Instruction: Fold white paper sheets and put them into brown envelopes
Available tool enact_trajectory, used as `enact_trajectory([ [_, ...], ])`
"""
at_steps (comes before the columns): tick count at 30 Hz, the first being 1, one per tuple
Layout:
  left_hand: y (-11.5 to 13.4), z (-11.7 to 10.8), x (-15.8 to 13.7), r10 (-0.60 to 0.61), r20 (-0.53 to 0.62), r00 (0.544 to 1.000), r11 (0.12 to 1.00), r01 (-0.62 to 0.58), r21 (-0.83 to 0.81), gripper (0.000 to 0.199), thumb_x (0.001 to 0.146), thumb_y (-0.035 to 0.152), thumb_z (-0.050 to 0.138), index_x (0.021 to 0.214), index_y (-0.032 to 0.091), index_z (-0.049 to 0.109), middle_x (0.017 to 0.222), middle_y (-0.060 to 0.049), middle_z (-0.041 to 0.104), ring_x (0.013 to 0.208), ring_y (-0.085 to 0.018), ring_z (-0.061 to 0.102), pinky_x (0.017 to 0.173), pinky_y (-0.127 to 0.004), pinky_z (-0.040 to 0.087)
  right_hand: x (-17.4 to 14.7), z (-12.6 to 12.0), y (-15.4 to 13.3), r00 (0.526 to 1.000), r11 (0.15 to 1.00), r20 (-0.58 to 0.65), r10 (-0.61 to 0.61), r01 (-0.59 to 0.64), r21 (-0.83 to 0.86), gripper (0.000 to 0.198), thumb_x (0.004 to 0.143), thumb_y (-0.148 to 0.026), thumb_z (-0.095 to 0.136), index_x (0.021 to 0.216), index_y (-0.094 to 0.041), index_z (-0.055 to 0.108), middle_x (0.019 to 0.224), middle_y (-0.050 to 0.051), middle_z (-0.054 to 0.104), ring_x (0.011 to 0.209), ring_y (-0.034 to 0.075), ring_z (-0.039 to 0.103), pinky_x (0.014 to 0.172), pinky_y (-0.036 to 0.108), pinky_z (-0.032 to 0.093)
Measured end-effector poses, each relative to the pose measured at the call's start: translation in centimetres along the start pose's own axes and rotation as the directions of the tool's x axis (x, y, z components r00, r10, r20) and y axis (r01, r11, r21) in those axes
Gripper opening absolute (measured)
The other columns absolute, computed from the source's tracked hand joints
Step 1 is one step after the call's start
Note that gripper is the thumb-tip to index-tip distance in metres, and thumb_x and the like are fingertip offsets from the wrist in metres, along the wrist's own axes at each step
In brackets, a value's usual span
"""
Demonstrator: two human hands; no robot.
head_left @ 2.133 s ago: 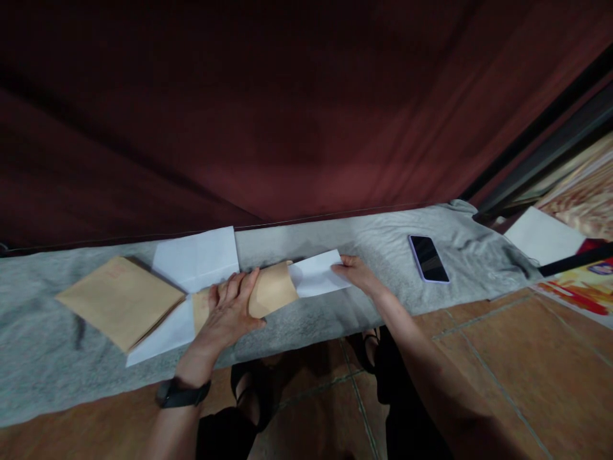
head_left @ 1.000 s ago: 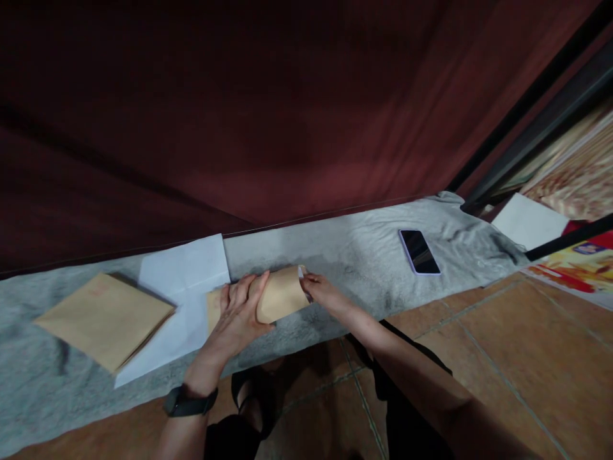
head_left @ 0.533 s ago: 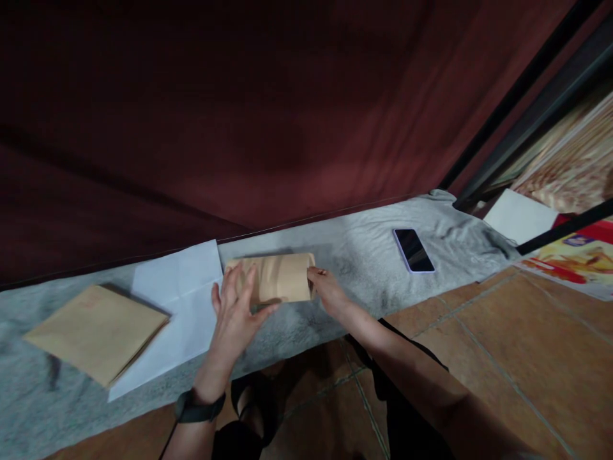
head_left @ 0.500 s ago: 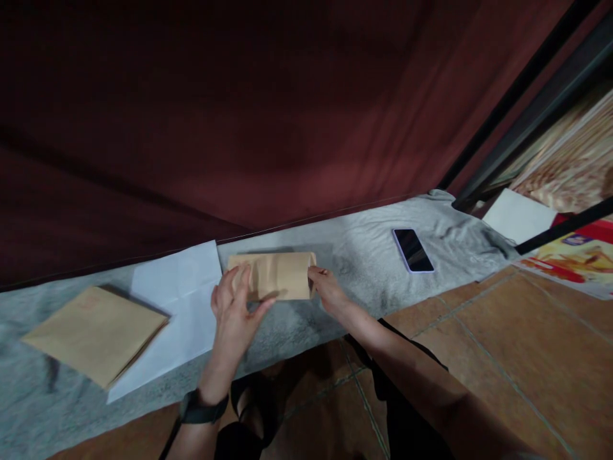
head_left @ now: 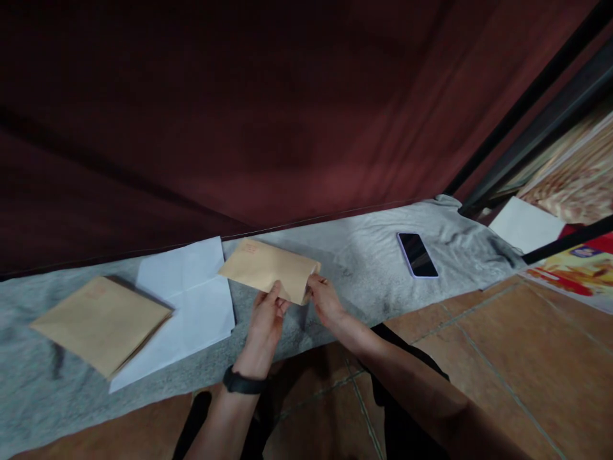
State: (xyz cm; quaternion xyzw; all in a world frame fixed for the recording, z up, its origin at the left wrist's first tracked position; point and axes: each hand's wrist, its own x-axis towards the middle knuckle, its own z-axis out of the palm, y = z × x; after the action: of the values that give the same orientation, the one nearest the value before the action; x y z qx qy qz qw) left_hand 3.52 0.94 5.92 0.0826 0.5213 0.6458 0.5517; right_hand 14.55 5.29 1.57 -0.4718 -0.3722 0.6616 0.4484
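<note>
1 dark red hanging (head_left: 287, 140), filling the background; 1 tiled floor (head_left: 479, 358), brown; 1 long grey cloth (head_left: 354, 255), rumpled at its far right; some white paper (head_left: 201, 281), creased, lying on the cloth; 1 pile of brown envelopes (head_left: 100, 326), overlapping the paper's left part; 1 held brown envelope (head_left: 263, 265), red print at its upper left corner, slanted above the cloth's middle, its left corner overlapping the paper's edge in view (lifted or resting, cannot tell); 1 phone (head_left: 417, 255), pale purple rim, dark screen, well apart to the right. Handling, by judgement: envelope light, thin, fairly stiff along its length, prone to creasing, little slip; best taken by the long lower edge and the right-hand end. Hands, 2: left hand (head_left: 268, 316) reaching up from below, thumb on the upper face, fingers beneath, pinching the lower edge; right hand (head_left: 324, 299) angled in from the right, fingertips bunched, pinching the envelope's right end, where a pale strip shows.
</note>
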Motion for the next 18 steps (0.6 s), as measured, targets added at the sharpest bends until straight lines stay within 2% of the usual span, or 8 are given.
enact_trajectory([
  [4, 0.2, -0.4, 1.5, -0.039, -0.048, 0.998, 0.998, 0.037, -0.045, 0.012, 0.081, 0.008, 0.069, 0.088, 0.017, 0.065, 0.086, -0.002, 0.076, 0.074, -0.012, 0.072, 0.069, -0.023, 0.058, 0.1, -0.4, -0.1, 0.999, 0.998, -0.022, 0.045, -0.043, 0.051, 0.010, 0.069, -0.032, 0.062, 0.066, -0.022, 0.059, 0.063, -0.003, 0.064, 0.064, 0.014, 0.058, 0.063, 0.024, 0.045],
  [8, 0.0, -0.9, 2.5, -0.037, -0.060, 0.998, 0.996, 0.032, -0.085, 0.013, 0.079, 0.005, 0.071, 0.080, 0.015, 0.063, 0.078, -0.001, 0.074, 0.065, -0.010, 0.070, 0.063, -0.020, 0.056, -0.1, -0.8, -0.7, 0.997, 0.997, -0.011, 0.080, -0.080, 0.007, 0.010, 0.073, -0.028, 0.062, 0.067, -0.020, 0.063, 0.065, -0.001, 0.066, 0.063, 0.014, 0.059, 0.059, 0.026, 0.047],
  [12, 0.0, -0.9, 2.8, -0.060, -0.085, 0.995, 0.996, 0.054, -0.074, 0.011, 0.083, 0.004, 0.066, 0.081, 0.015, 0.064, 0.077, 0.000, 0.073, 0.063, -0.010, 0.069, 0.061, -0.021, 0.056, -0.1, -1.1, -0.8, 0.993, 0.992, -0.006, 0.120, -0.120, -0.035, 0.012, 0.078, -0.026, 0.061, 0.068, -0.021, 0.065, 0.068, 0.001, 0.068, 0.063, 0.016, 0.062, 0.057, 0.027, 0.050],
  [15, 0.0, -0.8, 2.9, -0.070, -0.088, 0.994, 0.997, 0.067, -0.035, 0.011, 0.083, 0.004, 0.064, 0.084, 0.014, 0.065, 0.078, -0.001, 0.074, 0.064, -0.011, 0.070, 0.061, -0.022, 0.055, 0.3, -1.6, -0.6, 0.989, 0.979, 0.024, 0.149, -0.144, -0.145, 0.016, 0.083, -0.024, 0.057, 0.069, -0.021, 0.063, 0.066, 0.001, 0.067, 0.060, 0.015, 0.062, 0.056, 0.026, 0.051],
  [18, 0.0, -0.9, 3.1, -0.053, -0.065, 0.996, 0.998, 0.055, 0.031, 0.009, 0.079, 0.006, 0.067, 0.084, 0.014, 0.066, 0.077, -0.001, 0.073, 0.062, -0.011, 0.068, 0.060, -0.021, 0.054, 0.6, -2.1, -0.4, 0.985, 0.946, 0.114, 0.126, -0.085, -0.313, 0.021, 0.089, -0.025, 0.052, 0.070, -0.021, 0.061, 0.065, 0.001, 0.066, 0.056, 0.013, 0.060, 0.054, 0.025, 0.052],
])
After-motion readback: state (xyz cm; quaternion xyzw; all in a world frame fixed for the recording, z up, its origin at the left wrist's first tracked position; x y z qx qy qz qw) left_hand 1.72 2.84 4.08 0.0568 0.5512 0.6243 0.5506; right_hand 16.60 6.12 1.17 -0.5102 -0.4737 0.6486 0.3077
